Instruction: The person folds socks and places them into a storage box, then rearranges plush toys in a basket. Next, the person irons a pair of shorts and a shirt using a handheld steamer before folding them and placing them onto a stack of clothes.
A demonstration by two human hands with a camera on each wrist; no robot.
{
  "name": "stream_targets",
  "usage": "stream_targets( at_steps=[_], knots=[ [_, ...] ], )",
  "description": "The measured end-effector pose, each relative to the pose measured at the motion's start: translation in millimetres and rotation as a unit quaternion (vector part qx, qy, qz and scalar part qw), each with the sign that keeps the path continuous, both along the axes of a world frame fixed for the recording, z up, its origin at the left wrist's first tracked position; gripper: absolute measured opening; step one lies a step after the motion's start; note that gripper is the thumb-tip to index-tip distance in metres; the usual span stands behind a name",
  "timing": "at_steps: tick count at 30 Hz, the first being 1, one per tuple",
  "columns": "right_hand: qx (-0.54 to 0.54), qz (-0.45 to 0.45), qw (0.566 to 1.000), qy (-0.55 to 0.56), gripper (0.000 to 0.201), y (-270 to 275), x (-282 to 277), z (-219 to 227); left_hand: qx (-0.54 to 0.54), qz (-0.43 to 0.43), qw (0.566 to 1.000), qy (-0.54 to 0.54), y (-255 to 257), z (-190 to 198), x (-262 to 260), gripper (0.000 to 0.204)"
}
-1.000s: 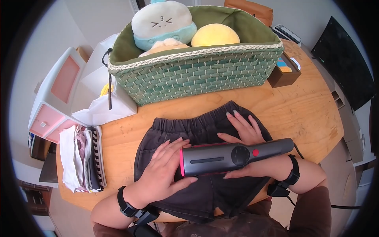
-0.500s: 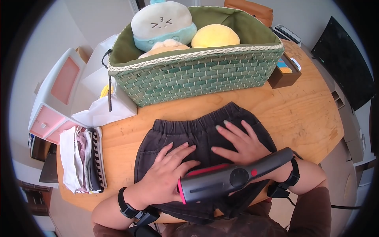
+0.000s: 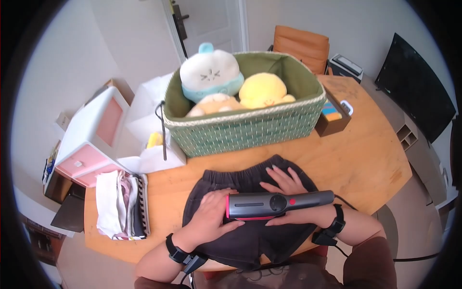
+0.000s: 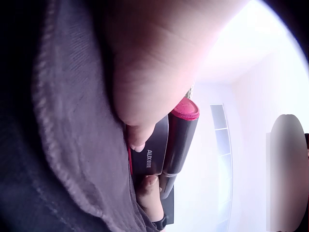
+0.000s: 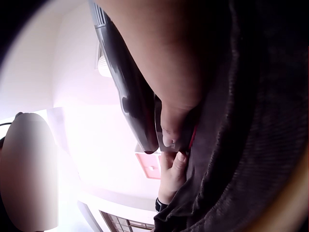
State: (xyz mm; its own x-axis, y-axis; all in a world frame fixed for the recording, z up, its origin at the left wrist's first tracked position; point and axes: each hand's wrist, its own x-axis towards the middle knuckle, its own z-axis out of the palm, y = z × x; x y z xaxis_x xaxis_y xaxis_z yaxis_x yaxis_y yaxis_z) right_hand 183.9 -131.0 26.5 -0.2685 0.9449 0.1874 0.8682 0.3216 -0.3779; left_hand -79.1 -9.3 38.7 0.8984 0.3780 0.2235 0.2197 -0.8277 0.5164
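Note:
A dark grey handheld garment steamer (image 3: 255,204) with red trim lies crosswise over dark shorts (image 3: 240,250), its handle toward the right. At its head end my left hand (image 3: 207,219) rests on the fabric, fingers extended and thumb on the near side. My right hand (image 3: 288,183) lies partly beneath the steamer, with straight fingers on the shorts beyond it and the thumb on the near side; the palm is hidden. In the left wrist view, the thumb is beside the lettered side of the steamer (image 4: 150,157). The right wrist view shows both thumbs close together by the steamer (image 5: 128,92).
A green woven basket (image 3: 240,137) of plush toys stands behind the shorts. Folded clothes (image 3: 110,204) lie left, near a white and pink cabinet (image 3: 84,149) and a white bag (image 3: 159,161). A brown box (image 3: 334,126) sits at the right on the wooden table (image 3: 375,154).
The head view has tilted upward. Half a second ago the steamer slanted nearer my body with both hands spread beyond it; now it lies level, farther forward, with both thumbs on its near side.

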Motion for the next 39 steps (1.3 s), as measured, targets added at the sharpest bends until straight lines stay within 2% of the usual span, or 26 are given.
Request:
stream_targets(
  at_steps=[12, 15, 17, 18, 20, 21, 22, 24, 25, 26, 28, 29, 30, 32, 33, 35, 39],
  knots=[
    [0.016, 0.014, 1.000, -0.011, 0.097, -5.0, -0.2, -3.9, -0.019, 0.005, 1.000, -0.001, 1.9, -5.3, -5.3, 0.068],
    [-0.014, 0.011, 0.999, -0.041, 0.099, -19.7, -4.6, 0.3, -0.025, 0.002, 1.000, 0.001, 3.8, -7.0, -5.9, 0.068],
    [-0.012, 0.017, 0.990, -0.140, 0.094, -36.3, -9.5, 10.3, -0.023, 0.008, 1.000, 0.003, 1.3, -3.6, -5.5, 0.068],
    [-0.012, 0.017, 0.990, -0.141, 0.094, -42.3, -9.8, 19.5, -0.018, 0.012, 1.000, 0.006, 0.5, -2.4, -5.2, 0.068],
    [-0.208, 0.061, 0.973, -0.079, 0.090, -54.2, -11.4, 44.3, -0.019, 0.013, 1.000, -0.001, -1.6, -2.6, -4.5, 0.067],
    [-0.084, 0.095, 0.990, -0.062, 0.078, -65.1, -10.4, 49.2, -0.023, 0.019, 1.000, -0.004, -3.0, -0.3, -3.3, 0.066],
    [-0.084, 0.093, 0.990, -0.064, 0.078, -69.1, -10.0, 63.3, -0.026, 0.023, 0.999, -0.006, -3.9, 2.0, -1.6, 0.065],
    [-0.207, 0.109, 0.970, 0.061, 0.068, -73.6, -6.9, 92.6, 0.002, 0.018, 1.000, 0.012, -3.6, 5.8, 1.1, 0.064],
    [-0.111, 0.079, 0.988, 0.076, 0.063, -79.0, -5.7, 94.6, 0.031, 0.016, 0.999, 0.032, -3.2, 8.0, 3.0, 0.064],
    [-0.111, 0.076, 0.988, 0.076, 0.063, -77.9, -4.6, 97.5, 0.031, 0.013, 0.999, 0.031, -2.4, 10.5, 5.6, 0.064],
    [0.083, -0.056, 0.995, -0.014, 0.064, -70.0, -0.7, 105.9, 0.045, 0.026, 0.996, 0.075, -0.6, 15.4, 10.3, 0.069],
    [0.122, -0.078, 0.988, -0.047, 0.066, -64.9, 4.5, 98.3, 0.054, 0.033, 0.995, 0.077, -0.8, 17.7, 13.9, 0.069],
    [0.120, -0.078, 0.989, -0.047, 0.066, -64.4, 6.5, 93.1, 0.052, 0.033, 0.995, 0.077, -1.5, 20.4, 17.7, 0.069],
    [-0.022, -0.129, 0.988, -0.087, 0.063, -62.5, 8.5, 86.9, 0.081, 0.049, 0.988, 0.124, -2.1, 25.4, 25.6, 0.067],
    [-0.023, -0.128, 0.988, -0.088, 0.063, -60.9, 8.6, 84.7, 0.093, 0.058, 0.987, 0.119, -2.4, 25.0, 29.1, 0.066],
    [-0.126, -0.119, 0.983, -0.060, 0.059, -58.1, 8.0, 80.1, 0.101, 0.063, 0.987, 0.112, -1.4, 23.3, 32.1, 0.066],
    [-0.103, -0.104, 0.989, -0.003, 0.053, -59.6, 10.5, 71.4, 0.125, 0.069, 0.987, 0.069, 4.6, 14.5, 30.6, 0.065]
  ],
)
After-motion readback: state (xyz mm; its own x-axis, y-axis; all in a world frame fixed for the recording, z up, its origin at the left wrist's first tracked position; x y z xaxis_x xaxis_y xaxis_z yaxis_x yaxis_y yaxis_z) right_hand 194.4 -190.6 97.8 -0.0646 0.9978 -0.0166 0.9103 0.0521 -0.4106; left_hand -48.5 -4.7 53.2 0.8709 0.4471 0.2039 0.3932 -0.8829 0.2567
